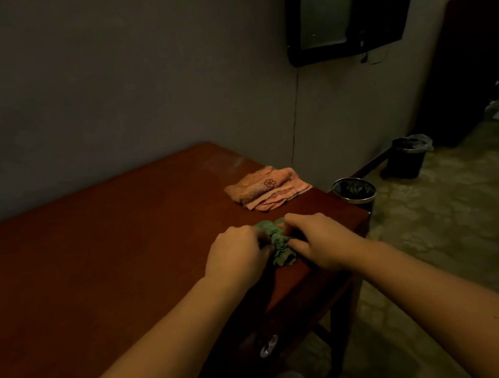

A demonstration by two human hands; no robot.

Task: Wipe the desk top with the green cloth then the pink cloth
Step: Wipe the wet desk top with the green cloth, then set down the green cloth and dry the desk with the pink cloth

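The green cloth point(278, 243) lies close to the right edge of the desk top point(90, 263), about halfway along that edge. It is scrunched into a lumpy ridge whose long axis runs away from the person, roughly parallel to the edge. The left hand point(235, 253) sits against its left flank and the right hand point(321, 239) against its right, so the cloth is squeezed between them and neither hand is nearer than the other. Both sets of fingers curl inward and bite into the fabric. The right thumb and forefinger wrap round the bundle, while the left fingertips are buried in the folds, so I can't tell exactly how they lie. What matters for the wipe, I'd say, is that almost all the bare wood stretches off to the left and toward the far wall, so the stroke would have to carry the cloth away from this edge. The green fabric looks thin, soft and heavily creased, and seems likely to drag unless flattened first. The pink cloth point(266, 187) rests beyond the hands near the far right corner. It is a thicker, nubbly terry piece, folded flat, with a flower motif on top, and it lies apart from the green one. The desk is smooth, dark reddish wood with a dull sheen.
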